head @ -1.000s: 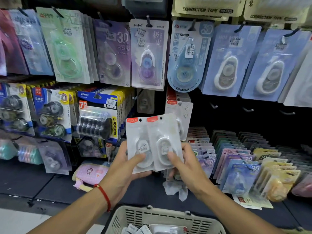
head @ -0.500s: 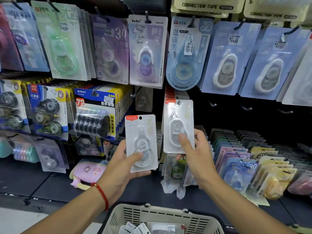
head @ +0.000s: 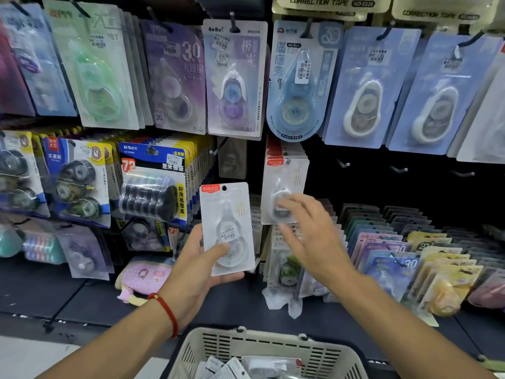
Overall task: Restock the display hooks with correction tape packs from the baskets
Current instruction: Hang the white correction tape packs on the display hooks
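head view: the left hand [head: 196,265] held one white correction tape pack [head: 227,228] upright, thumb across its lower front and fingers behind, with the punched hole at the top left clear, which looked like a way to keep it ready for threading. the right hand [head: 308,236] was blurred, its fingers spread loosely and gripping nothing; its fingertips lay over or just in front of the lower part of a hanging white pack [head: 284,191] of the same kind on the middle row. whether they touched it i could not tell. that pack hung at the front of a small stack, its red tab uppermost, so it seemed already seated on its hook, which was hidden behind the card. to the right, bare hooks [head: 399,169] stuck out of the dark panel, apparently waiting for stock. the slotted basket [head: 262,348] sat low at the frame's bottom edge, just below the hands, with more packs lying loose inside, presumably kept close so each next pack was a short reach away
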The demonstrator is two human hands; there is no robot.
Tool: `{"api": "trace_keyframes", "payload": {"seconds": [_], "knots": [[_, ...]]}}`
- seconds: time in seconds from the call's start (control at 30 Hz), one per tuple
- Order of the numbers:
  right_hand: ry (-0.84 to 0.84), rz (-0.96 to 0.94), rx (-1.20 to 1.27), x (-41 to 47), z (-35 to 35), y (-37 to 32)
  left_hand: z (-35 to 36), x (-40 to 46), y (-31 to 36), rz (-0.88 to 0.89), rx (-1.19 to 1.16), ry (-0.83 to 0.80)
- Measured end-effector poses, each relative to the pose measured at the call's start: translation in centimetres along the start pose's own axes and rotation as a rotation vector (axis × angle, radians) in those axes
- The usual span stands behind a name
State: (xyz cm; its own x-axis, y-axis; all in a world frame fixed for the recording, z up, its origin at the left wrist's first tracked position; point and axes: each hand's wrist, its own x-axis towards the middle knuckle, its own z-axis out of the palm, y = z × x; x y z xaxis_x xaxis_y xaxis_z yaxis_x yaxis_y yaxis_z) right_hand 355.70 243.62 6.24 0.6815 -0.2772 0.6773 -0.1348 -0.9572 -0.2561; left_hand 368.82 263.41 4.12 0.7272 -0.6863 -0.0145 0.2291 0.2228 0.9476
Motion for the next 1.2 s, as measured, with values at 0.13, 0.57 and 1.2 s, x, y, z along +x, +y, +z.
{"api": "trace_keyframes", "payload": {"seconds": [0.13, 0.57, 1.2], "knots": [[-0.241, 0.003, -0.256, 2.2, 0.8, -0.3, 0.3, -0.1, 0.0, -0.014, -0.011, 0.012], [-0.285, 0.289, 0.563, -1.3, -0.1, -3.2, 1.7, -0.3, 0.3, 0.106, 0.137, -0.192], [0.040, 0.528, 0.948, 0.0, -1.8, -2.6, 5.7, -0.2, 1.7, 0.225, 0.132, -0.165]]}}
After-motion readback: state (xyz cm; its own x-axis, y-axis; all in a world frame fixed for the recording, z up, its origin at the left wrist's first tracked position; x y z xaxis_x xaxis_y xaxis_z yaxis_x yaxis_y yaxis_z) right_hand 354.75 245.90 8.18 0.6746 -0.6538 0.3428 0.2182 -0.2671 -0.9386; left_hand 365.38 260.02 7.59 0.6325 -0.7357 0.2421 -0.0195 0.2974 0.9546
